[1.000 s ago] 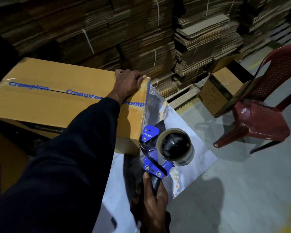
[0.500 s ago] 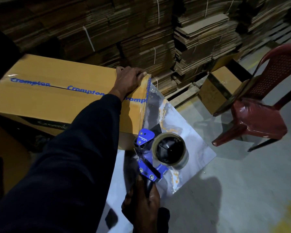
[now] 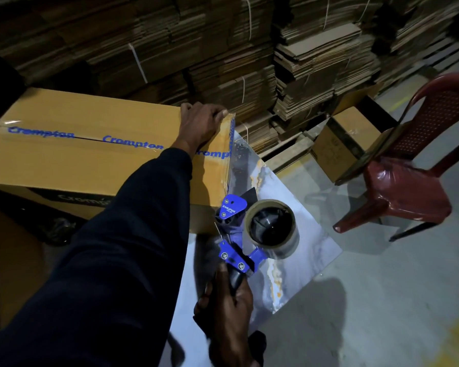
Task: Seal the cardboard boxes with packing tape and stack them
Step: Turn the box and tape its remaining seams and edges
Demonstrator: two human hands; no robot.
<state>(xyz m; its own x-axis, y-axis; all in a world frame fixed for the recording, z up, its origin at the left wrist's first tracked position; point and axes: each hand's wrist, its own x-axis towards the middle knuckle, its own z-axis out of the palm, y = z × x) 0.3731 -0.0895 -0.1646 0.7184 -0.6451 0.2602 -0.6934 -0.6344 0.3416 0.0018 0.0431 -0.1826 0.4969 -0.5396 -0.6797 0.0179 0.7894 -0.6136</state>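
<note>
Stacked flat cartons (image 3: 223,49) fill the background. Our left hand (image 3: 200,123) presses flat on the cardboard box (image 3: 64,160), pinning tape at its far corner. Our right hand (image 3: 229,308) grips the tape dispenser (image 3: 239,234), now drawn lower down the box end than a second ago: the seam looks nearly sealed. A small box (image 3: 339,139) is closed; contents unseen.

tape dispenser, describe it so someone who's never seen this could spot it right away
Start at the big tan Crompton box on the left and go to its near right corner. There the right hand grips the tape dispenser. It is the only bright blue tool, carrying a roll of tape.
</note>
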